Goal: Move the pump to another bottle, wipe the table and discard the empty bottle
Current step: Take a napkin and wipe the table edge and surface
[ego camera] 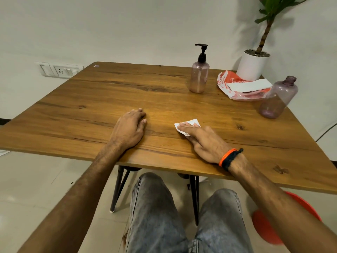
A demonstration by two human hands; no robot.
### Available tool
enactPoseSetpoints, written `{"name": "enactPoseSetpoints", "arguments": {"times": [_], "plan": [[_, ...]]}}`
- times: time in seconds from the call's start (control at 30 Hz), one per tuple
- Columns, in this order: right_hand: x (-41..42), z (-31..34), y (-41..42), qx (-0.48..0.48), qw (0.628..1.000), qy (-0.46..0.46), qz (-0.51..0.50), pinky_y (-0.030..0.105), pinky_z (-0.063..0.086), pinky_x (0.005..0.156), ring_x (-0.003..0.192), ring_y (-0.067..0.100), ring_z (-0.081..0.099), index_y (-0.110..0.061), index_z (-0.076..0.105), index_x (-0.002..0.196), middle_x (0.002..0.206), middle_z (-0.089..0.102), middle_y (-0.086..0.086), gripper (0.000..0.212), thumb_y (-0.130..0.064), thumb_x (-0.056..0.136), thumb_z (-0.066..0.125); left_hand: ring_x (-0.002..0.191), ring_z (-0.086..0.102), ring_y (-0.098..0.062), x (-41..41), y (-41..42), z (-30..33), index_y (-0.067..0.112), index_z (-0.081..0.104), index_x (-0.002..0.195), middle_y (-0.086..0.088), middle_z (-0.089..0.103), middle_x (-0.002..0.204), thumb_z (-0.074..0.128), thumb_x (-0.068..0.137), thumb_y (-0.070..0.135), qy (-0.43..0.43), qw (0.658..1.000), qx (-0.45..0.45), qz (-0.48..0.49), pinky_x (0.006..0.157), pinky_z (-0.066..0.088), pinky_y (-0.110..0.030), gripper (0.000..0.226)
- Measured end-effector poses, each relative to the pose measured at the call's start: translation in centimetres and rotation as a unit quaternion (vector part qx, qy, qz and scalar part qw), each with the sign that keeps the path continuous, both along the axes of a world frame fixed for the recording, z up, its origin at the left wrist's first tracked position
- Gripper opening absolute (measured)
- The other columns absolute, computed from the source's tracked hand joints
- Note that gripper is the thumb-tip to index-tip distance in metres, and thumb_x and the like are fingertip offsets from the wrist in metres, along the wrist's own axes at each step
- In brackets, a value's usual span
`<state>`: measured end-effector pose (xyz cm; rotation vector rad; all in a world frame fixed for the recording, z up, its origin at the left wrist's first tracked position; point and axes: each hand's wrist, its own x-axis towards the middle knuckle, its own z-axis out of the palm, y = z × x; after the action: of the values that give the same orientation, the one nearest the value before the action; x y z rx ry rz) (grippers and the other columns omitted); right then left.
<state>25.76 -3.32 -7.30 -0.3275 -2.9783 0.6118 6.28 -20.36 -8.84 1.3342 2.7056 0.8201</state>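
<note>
Your right hand [204, 141] lies flat on a small white folded tissue [189, 125], fingers straight, pressing it to the brown wood-grain tabletop [91, 106] near the front edge, a bit right of centre. Nothing clenched, just palm-down pressure. Orange and black bands [228, 158] sit on that wrist.

Your left hand [130, 127] rests on the tabletop near the front edge, left of the tissue and apart from it. Fingers loosely bent, holding nothing.

The translucent pink plastic bottle with the black pump [199, 75] stands upright toward the back edge, right of centre; pump head is on. The second translucent purple-pink bottle, open neck with no cap [279, 98], stands at the right edge, looks empty apart from a tint at the base.

Between the two bottles, toward the back right corner: a crumpled red-and-white plastic wrapper [237, 88] with a white paper strip [249, 85] lying on it. Behind it, a white round pot with a green plant [252, 64] on the back right corner.
</note>
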Motion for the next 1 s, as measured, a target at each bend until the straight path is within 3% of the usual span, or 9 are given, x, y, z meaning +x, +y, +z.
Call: {"name": "enactPoseSetpoints", "arguments": {"times": [0.13,0.27,0.43,0.83,0.93,0.97,1.0], "plan": [[0.4,-1.0,-2.4,0.018,0.998,0.039,-0.044,0.013,-0.002,0.115,0.149,0.009,0.018,-0.015,0.034,0.150,0.159,0.027,0.000,0.054,0.001,0.098,0.036,0.142,0.035,-0.021,0.4,-0.9,-0.2,0.017,0.050,0.140,-0.002,0.042,0.152,0.044,0.101,0.029,0.004,1.000,-0.001,-0.001,0.117,0.028,-0.046,0.042],[0.1,-1.4,-4.9,0.019,0.997,0.037,-0.061,0.011,-0.007,0.110,0.149,0.010,0.013,-0.016,0.029,0.151,0.161,0.021,0.000,0.059,0.000,0.095,0.040,0.143,0.035,-0.022,0.8,-1.6,-0.3,0.016,0.049,0.140,-0.003,0.042,0.153,0.043,0.101,0.027,0.003,1.000,-0.002,-0.008,0.117,0.027,-0.048,0.041],[-0.8,-1.7,-7.8,0.042,0.998,0.021,-0.041,0.022,-0.002,0.119,0.150,0.013,0.012,-0.013,0.024,0.153,0.162,0.018,0.003,0.063,-0.002,0.093,0.041,0.144,0.033,-0.021,0.8,-2.2,-0.3,0.016,0.048,0.141,-0.002,0.041,0.153,0.042,0.102,0.026,0.009,1.000,-0.009,-0.007,0.118,0.026,-0.047,0.041],[0.1,-1.9,-11.8,0.044,0.993,0.049,0.095,0.026,0.004,0.123,0.150,0.011,0.014,-0.013,0.028,0.152,0.161,0.023,0.004,0.062,-0.002,0.093,0.039,0.143,0.036,-0.019,0.1,-3.9,0.0,0.013,0.051,0.139,-0.001,0.045,0.150,0.043,0.101,0.018,0.008,1.000,0.009,-0.005,0.118,0.027,-0.042,0.040],[0.8,-1.2,-12.4,-0.040,0.985,0.043,0.163,0.028,0.015,0.122,0.146,0.007,0.025,-0.015,0.037,0.149,0.156,0.036,0.003,0.056,0.001,0.095,0.041,0.142,0.037,-0.020,0.0,-4.1,-0.1,0.012,0.053,0.138,-0.001,0.046,0.150,0.044,0.100,0.017,0.004,1.000,0.016,-0.007,0.118,0.028,-0.040,0.039],[0.9,-0.9,-12.4,-0.092,0.980,0.032,0.173,0.027,0.028,0.117,0.138,0.005,0.040,-0.016,0.044,0.145,0.145,0.052,0.003,0.051,-0.001,0.097,0.043,0.142,0.037,-0.020,0.0,-4.1,-0.1,0.012,0.053,0.138,-0.001,0.046,0.150,0.044,0.100,0.016,0.002,1.000,0.017,-0.008,0.118,0.028,-0.040,0.039],[0.9,-0.6,-12.3,-0.147,0.973,0.021,0.174,0.025,0.042,0.102,0.116,0.003,0.057,-0.015,0.053,0.138,0.121,0.067,0.004,0.042,-0.006,0.098,0.045,0.142,0.037,-0.020,0.0,-4.1,0.0,0.012,0.053,0.138,-0.001,0.046,0.150,0.044,0.100,0.017,0.000,1.000,0.017,-0.009,0.118,0.028,-0.041,0.039]]}}
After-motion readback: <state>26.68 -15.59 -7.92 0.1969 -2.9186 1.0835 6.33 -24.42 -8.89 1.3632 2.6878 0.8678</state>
